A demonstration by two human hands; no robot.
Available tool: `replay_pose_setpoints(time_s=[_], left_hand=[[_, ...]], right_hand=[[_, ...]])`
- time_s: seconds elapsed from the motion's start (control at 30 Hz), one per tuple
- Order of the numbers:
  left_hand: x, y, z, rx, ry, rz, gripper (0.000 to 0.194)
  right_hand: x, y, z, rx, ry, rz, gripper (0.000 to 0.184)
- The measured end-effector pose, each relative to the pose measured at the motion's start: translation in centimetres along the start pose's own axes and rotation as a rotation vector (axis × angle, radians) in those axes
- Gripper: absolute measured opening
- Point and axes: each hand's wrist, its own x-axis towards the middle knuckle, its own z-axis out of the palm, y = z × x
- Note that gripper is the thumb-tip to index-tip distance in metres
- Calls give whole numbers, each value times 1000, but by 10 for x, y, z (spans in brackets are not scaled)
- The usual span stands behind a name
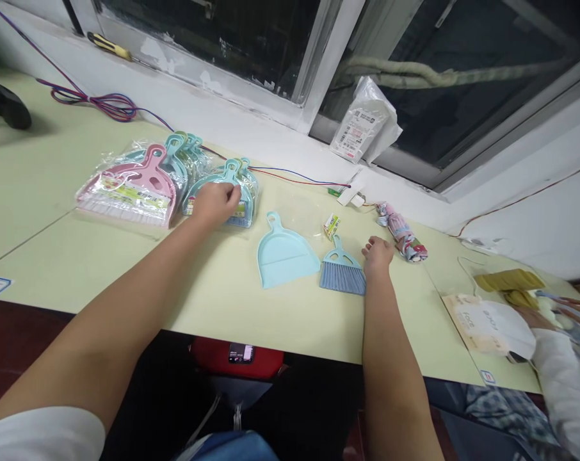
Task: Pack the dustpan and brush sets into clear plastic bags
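My left hand (217, 203), fingers curled in, is in front of a bagged light-blue dustpan-and-brush set (246, 182) and covers part of it. Whether it grips the bag is hidden. Beside it leans a pink bagged dustpan set (139, 182) with white bristles, and more blue ones stand behind. On the table between my hands lie an unwrapped light-blue dustpan (287, 256) and a small hand brush (342, 275) with grey-blue bristles. My right hand (379, 253) rests closed just right of the brush, with nothing visible in it.
A small label card (332, 225) and clear plastic lie behind the brush. A patterned cloth bundle (402, 234) sits to the right. Coiled wires (112, 105) run along the wall. A packet (360, 131) stands on the sill. Another person's sleeve (556, 365) is at far right.
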Motion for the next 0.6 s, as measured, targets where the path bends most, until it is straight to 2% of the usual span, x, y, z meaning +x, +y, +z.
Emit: replay_pose_setpoints(time_s=[0.07, 0.27, 0.6], left_hand=[[-2, 2, 5, 5, -27, 34, 46], [-3, 3, 7, 30, -11, 39, 47], [-4, 4, 8, -3, -23, 58, 47]], right_hand=[[3, 4, 1, 54, 11, 49, 23], [0, 2, 6, 301, 19, 148, 26], [-1, 3, 8, 282, -28, 131, 27]])
